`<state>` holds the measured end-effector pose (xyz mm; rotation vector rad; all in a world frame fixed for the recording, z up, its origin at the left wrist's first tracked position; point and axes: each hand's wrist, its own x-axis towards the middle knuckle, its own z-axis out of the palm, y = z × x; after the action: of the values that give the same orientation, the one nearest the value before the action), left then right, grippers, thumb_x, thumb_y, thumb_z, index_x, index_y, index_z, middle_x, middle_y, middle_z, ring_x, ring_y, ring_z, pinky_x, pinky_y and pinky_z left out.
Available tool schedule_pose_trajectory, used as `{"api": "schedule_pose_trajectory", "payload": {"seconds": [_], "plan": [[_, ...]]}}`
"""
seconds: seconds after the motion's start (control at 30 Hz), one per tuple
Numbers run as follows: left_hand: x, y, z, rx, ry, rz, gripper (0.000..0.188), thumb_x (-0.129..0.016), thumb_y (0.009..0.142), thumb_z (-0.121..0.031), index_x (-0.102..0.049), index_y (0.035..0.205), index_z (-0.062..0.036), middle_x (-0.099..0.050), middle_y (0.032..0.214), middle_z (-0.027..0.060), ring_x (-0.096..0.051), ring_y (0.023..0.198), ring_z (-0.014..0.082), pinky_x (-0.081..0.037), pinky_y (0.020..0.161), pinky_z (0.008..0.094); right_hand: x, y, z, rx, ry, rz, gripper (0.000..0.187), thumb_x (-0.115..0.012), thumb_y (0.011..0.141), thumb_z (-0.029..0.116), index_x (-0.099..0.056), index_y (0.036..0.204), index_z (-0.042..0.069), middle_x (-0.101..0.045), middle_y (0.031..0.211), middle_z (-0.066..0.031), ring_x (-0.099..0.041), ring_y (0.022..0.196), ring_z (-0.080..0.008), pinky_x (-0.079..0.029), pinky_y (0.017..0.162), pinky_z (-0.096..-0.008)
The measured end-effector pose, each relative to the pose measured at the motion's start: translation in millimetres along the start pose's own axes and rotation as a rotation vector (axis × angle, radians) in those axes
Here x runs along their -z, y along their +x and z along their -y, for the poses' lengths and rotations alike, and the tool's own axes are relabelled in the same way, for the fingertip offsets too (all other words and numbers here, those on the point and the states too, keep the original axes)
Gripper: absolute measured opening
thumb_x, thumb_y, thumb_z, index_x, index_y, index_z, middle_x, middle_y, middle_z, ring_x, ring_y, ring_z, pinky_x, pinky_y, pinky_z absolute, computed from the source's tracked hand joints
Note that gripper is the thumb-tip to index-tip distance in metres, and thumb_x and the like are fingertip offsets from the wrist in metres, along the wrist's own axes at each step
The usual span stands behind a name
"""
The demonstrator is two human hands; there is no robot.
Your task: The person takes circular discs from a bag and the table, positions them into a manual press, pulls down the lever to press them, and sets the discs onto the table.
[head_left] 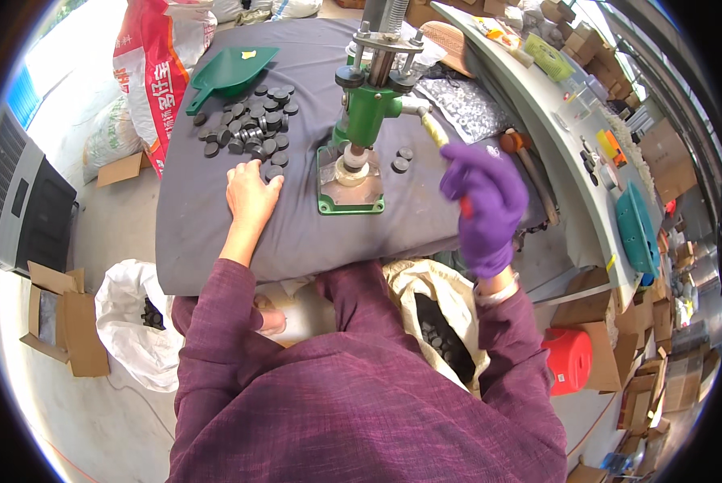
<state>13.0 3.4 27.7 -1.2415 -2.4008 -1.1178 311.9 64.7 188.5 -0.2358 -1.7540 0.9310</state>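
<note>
On the grey-covered table, my bare left hand [250, 193] rests at the near edge of a pile of small black round discs [252, 125]. Its thumb stands apart from the curled fingers, and a single black disc [274, 172] lies right by the thumb tip. My right hand [486, 205], in a purple glove, is closed around the lever [433, 129] of a green hand press [364, 117]; a red bit shows among its fingers. Under the press ram sits a pale round die [351, 169] on the metal base. Two loose discs [403, 159] lie right of the base.
A green dustpan [236, 71] lies behind the pile. Near the table's right edge are a clear bag of small pieces [470, 109] and a hammer [530, 169]. Sacks holding black pieces, one white [132, 354] and one cream [405, 282], flank my legs. A red stool [569, 361] stands right.
</note>
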Motion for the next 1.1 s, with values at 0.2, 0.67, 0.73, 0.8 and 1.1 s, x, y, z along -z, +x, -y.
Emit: {"api": "schedule_pose_trajectory", "payload": {"seconds": [0.2,0.67,0.73,0.8,1.1], "plan": [[-4.4,2.4,2.9,-0.046,0.175,0.073,0.038,-0.080,0.069,-0.026,-0.069,0.098,-0.0040,-0.063,0.101,0.0107,-0.055,0.104,0.0301,-0.048,0.086,0.0420,0.8,107.7,13.8,0.042,0.023,-0.007,0.029,-0.043,0.098,0.011,-0.065,0.105,-0.006,-0.056,0.063,-0.0047,-0.054,0.059,-0.0113,-0.051,0.067,-0.0261],[-22.7,-2.6,-88.7,-0.281,-0.302,0.165,0.034,-0.076,0.064,-0.024,-0.072,0.091,-0.0032,-0.062,0.092,0.0114,-0.054,0.097,0.0307,-0.048,0.083,0.0426,-11.7,143.2,13.2,-0.045,0.138,-0.111,0.035,-0.044,0.093,0.021,-0.063,0.105,-0.007,-0.056,0.062,-0.0061,-0.053,0.053,-0.0145,-0.049,0.059,-0.0277],[-23.4,-1.0,-93.7,-0.241,-0.289,0.186,0.035,-0.077,0.064,-0.024,-0.072,0.093,-0.0036,-0.062,0.093,0.0104,-0.054,0.099,0.0298,-0.047,0.085,0.0414,-10.0,139.8,14.8,-0.041,0.129,-0.101,0.035,-0.044,0.092,0.020,-0.063,0.104,-0.007,-0.056,0.062,-0.0059,-0.053,0.053,-0.0144,-0.050,0.060,-0.0280],[-27.1,0.1,-98.4,-0.199,-0.276,0.214,0.037,-0.078,0.064,-0.024,-0.072,0.096,-0.0041,-0.061,0.095,0.0095,-0.053,0.100,0.0288,-0.047,0.087,0.0402,-8.2,134.2,15.3,-0.044,0.119,-0.092,0.035,-0.044,0.092,0.020,-0.063,0.104,-0.006,-0.055,0.062,-0.0056,-0.053,0.053,-0.0142,-0.050,0.060,-0.0282],[-39.7,-1.9,-91.2,-0.083,-0.448,0.216,0.044,-0.081,0.064,-0.026,-0.071,0.100,-0.0042,-0.061,0.096,0.0081,-0.053,0.102,0.0273,-0.046,0.090,0.0382,-5.7,60.1,5.3,0.157,-0.115,-0.059,0.037,-0.032,0.099,0.012,-0.061,0.109,-0.008,-0.052,0.065,-0.0052,-0.053,0.058,-0.0133,-0.056,0.076,-0.0390]]}}
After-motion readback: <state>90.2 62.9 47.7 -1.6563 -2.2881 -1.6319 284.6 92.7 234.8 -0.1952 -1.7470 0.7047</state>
